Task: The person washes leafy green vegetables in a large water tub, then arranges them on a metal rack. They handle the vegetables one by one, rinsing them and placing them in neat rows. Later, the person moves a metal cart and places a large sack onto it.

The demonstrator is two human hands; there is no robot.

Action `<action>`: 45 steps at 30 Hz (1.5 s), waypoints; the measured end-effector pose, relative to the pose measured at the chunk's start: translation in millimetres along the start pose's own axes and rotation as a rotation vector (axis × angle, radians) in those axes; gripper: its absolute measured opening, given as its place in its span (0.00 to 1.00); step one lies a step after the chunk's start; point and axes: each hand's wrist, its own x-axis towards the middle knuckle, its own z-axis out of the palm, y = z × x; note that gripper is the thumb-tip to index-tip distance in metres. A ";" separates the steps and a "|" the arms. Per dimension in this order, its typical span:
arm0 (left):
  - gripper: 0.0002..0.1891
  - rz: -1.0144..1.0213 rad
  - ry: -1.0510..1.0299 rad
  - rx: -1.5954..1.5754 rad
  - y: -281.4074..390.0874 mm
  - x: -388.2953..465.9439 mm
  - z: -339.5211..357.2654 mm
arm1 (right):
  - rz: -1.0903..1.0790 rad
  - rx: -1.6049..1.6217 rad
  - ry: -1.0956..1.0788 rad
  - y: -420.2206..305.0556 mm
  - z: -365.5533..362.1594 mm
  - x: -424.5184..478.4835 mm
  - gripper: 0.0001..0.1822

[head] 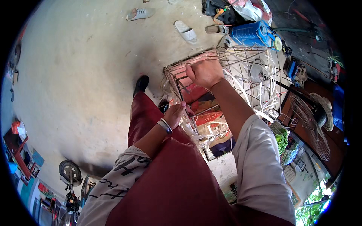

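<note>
A wire-frame cage (246, 91), wrapped along its bars with pale plastic strips (240, 84), stands on the floor before me. Over its top bars is my right hand (205, 74), a fist closed on something too small to make out, perhaps a strip. My left hand (176, 114), with a silver bangle (165, 125) at the wrist, is at the near edge of the frame, its thumb raised and its fingers around a strip or bar that is partly hidden. Through the bars show printed sacks (208, 118) and pink-red sheeting (195, 93).
A blue plastic tank (250, 33) stands beyond the cage. Near it lie a white slipper (185, 31) and a grey shoe (140, 13). A straw hat (321, 111) and a wire fan guard (309, 127) are at the right. A motorcycle (71, 195) stands lower left.
</note>
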 end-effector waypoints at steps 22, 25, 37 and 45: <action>0.20 0.236 -0.557 0.366 6.3 42.8 -30.1 | -0.213 0.137 0.328 20.3 37.9 -20.1 0.17; 0.21 0.445 -0.545 0.466 8.7 44.6 -26.9 | -0.206 0.165 0.320 17.2 32.2 -24.9 0.17; 0.32 -0.086 0.132 0.007 26.4 -26.6 -52.2 | 0.681 0.374 0.968 26.0 2.3 -195.4 0.19; 0.30 -0.178 0.068 0.337 80.8 -67.9 -73.6 | 1.878 1.871 0.711 -35.0 316.7 -459.4 0.39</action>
